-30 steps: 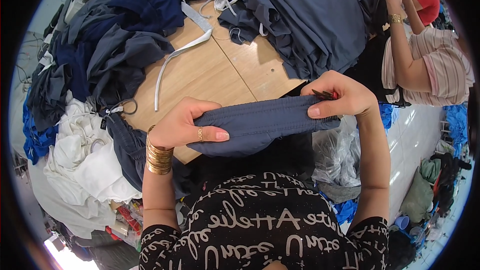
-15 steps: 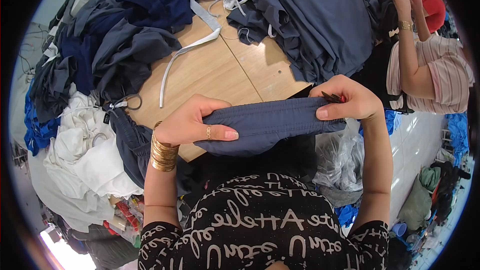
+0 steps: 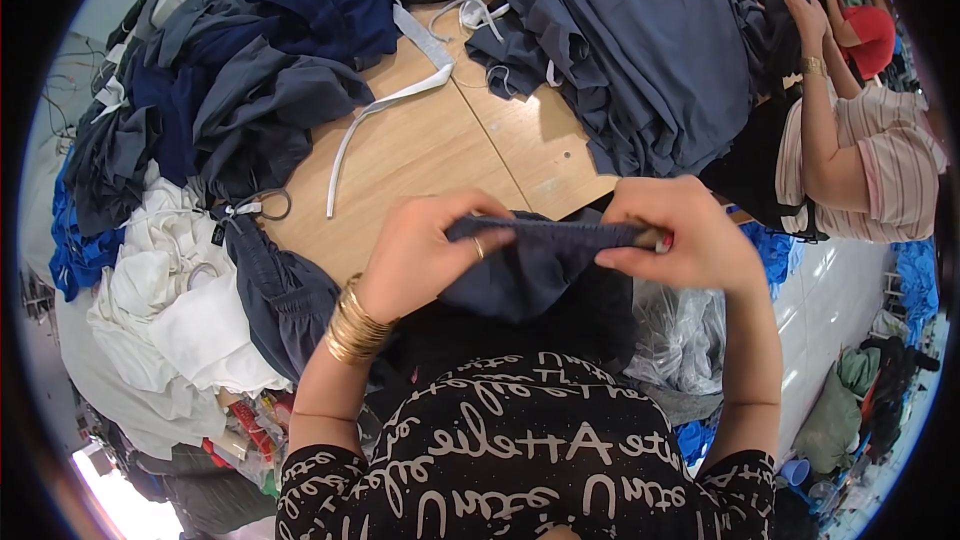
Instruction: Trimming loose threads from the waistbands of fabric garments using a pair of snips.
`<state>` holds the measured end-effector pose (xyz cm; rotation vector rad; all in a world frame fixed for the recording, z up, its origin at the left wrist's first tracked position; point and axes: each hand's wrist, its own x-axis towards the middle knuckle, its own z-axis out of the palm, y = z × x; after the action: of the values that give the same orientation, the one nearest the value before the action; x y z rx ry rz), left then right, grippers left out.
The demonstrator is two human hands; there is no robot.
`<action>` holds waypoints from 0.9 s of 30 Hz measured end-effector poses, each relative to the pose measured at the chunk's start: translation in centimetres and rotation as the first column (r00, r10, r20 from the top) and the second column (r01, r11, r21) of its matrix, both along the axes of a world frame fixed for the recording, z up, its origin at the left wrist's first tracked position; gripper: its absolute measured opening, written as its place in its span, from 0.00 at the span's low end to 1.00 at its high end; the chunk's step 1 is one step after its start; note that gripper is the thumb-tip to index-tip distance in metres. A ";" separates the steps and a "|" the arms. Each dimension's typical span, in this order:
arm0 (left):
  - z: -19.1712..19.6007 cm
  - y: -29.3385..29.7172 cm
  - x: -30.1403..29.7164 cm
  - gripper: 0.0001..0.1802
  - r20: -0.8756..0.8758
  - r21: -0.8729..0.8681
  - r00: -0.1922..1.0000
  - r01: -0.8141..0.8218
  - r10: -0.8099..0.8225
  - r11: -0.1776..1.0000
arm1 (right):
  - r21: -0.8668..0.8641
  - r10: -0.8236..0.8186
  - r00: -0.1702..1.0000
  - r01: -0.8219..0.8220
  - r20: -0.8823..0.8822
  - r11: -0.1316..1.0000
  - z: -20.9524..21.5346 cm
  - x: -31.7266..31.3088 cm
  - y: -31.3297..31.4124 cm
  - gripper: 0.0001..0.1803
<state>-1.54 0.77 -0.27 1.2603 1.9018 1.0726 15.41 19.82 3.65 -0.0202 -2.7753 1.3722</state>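
Observation:
A dark blue-grey garment is stretched between my two hands by its gathered elastic waistband, and its cloth sags toward my lap. My left hand, with gold bangles and a ring, pinches one end of the band. My right hand is closed on the other end. Tucked in that same hand is a small tool with a red part, like thread snips, blurred and mostly covered by the fingers. Just left of my left wrist, another dark garment with a gathered waistband hangs over the table edge.
Piles of navy and grey clothes and a large grey heap lie on the wooden table. White cloth is bunched at the left. A clear plastic bag sits at my right. A person in a striped top stands at the right.
My hands have come closer together, and my left hand has moved right and turned. The band, earlier held flat and taut, now shows edge-on with the cloth drooping below.

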 end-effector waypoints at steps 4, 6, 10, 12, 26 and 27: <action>-2.5 0.1 1.2 0.11 -0.025 0.286 0.932 -0.339 0.360 0.896 | 0.545 0.077 0.928 0.147 -0.366 0.825 -0.2 0.8 -4.4 0.10; -2.1 0.1 1.6 0.14 0.102 0.407 0.922 -0.381 0.373 0.830 | 0.532 0.077 0.889 0.198 -0.451 0.823 -1.3 1.3 -5.3 0.08; -2.4 -0.3 2.2 0.12 0.270 0.410 0.893 -0.444 0.359 0.797 | 0.499 0.033 0.853 0.272 -0.520 0.823 -2.4 2.1 -5.6 0.17; -2.6 -0.3 2.4 0.10 0.570 0.380 0.777 -0.537 0.267 0.753 | 0.462 0.003 0.822 0.317 -0.569 0.828 -2.7 2.2 -5.7 0.18; -3.1 -1.0 2.7 0.15 0.521 0.431 0.800 -0.547 0.297 0.718 | 0.424 -0.024 0.786 0.359 -0.618 0.832 -3.9 3.2 -5.1 0.17; -3.0 -1.0 2.7 0.16 0.491 0.465 0.820 -0.532 0.294 0.707 | 0.425 -0.032 0.788 0.366 -0.615 0.828 -4.0 3.2 -5.1 0.17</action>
<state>1.11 -0.25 -3.26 0.7943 1.6259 2.1191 18.65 14.76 -0.36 0.0976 -2.3987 0.4068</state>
